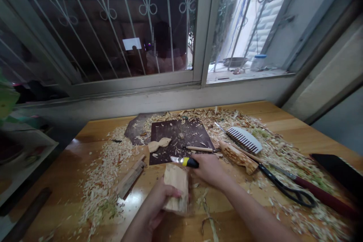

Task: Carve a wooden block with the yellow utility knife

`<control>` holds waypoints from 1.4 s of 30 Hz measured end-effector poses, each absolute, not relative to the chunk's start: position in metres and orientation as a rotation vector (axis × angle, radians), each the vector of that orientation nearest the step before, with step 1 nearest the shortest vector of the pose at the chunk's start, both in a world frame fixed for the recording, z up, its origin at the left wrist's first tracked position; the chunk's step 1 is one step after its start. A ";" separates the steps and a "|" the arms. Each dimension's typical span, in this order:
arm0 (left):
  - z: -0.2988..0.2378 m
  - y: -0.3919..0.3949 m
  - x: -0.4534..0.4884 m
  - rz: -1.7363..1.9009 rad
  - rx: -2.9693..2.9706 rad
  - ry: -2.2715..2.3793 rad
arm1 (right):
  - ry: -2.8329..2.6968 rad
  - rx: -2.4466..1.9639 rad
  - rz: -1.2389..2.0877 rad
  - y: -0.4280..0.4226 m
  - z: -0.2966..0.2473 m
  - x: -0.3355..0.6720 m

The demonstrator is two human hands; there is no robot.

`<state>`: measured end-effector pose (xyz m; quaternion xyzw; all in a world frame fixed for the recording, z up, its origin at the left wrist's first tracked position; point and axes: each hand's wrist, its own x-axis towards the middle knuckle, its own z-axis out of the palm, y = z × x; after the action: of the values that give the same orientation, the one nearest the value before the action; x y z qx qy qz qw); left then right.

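Observation:
My left hand (154,206) is closed around a pale block of wood (176,187), holding it upright on the wooden table (283,121). My right hand (208,168) grips a carving knife with a yellow and black handle (188,162). Its short blade points left, just above the top of the block. Wood shavings lie scattered all around both hands.
A dark cutting mat (181,138) holds a small carved wooden piece (159,144) and a thin wooden-handled tool (198,148). To the right lie a white comb-like tool (244,138), a carved wooden handle (238,157), black scissors (283,187) and a red-handled tool (326,196). A wooden strip (130,177) lies left.

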<state>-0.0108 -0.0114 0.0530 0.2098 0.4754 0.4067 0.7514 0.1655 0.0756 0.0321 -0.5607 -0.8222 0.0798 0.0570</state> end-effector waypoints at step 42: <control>0.058 -0.007 -0.012 1.009 0.630 1.284 | -2.528 -1.542 0.204 0.058 0.046 0.164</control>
<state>-0.0124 -0.0068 0.0578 0.2761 0.5632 0.4427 0.6407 0.1643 0.0580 0.0461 -0.5175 -0.8485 0.0686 0.0866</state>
